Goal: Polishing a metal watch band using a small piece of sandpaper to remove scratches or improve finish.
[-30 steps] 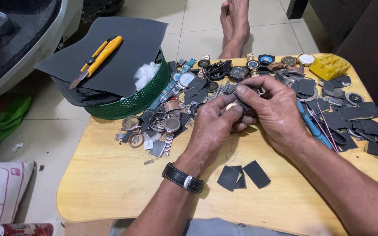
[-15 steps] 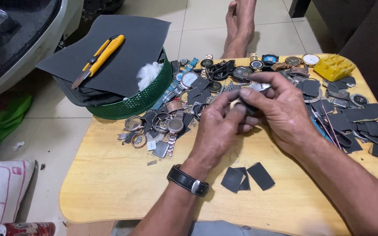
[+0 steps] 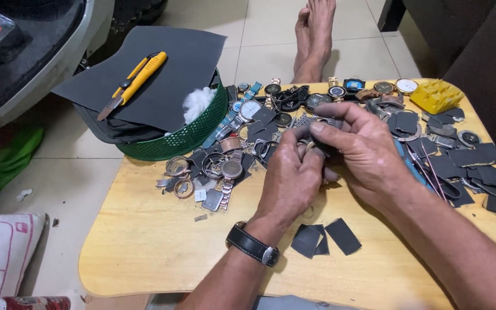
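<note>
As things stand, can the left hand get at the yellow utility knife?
Probably not right away: the left hand is busy pinching a small part with the right hand; the utility knife lies exposed atop the dark sheet.

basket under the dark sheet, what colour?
Green, a mesh-walled basket, clearest in the head view, left of the hands.

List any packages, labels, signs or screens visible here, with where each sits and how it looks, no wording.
Small digital watch: far edge of the wooden table, square dark case with a blue screen.
Patterned package: bottom left corner on the floor, red and pale, mostly cut off.
Cushion: floor at left, white with a small red mark.
Neither the left hand nor the right hand holds any of these.
</note>
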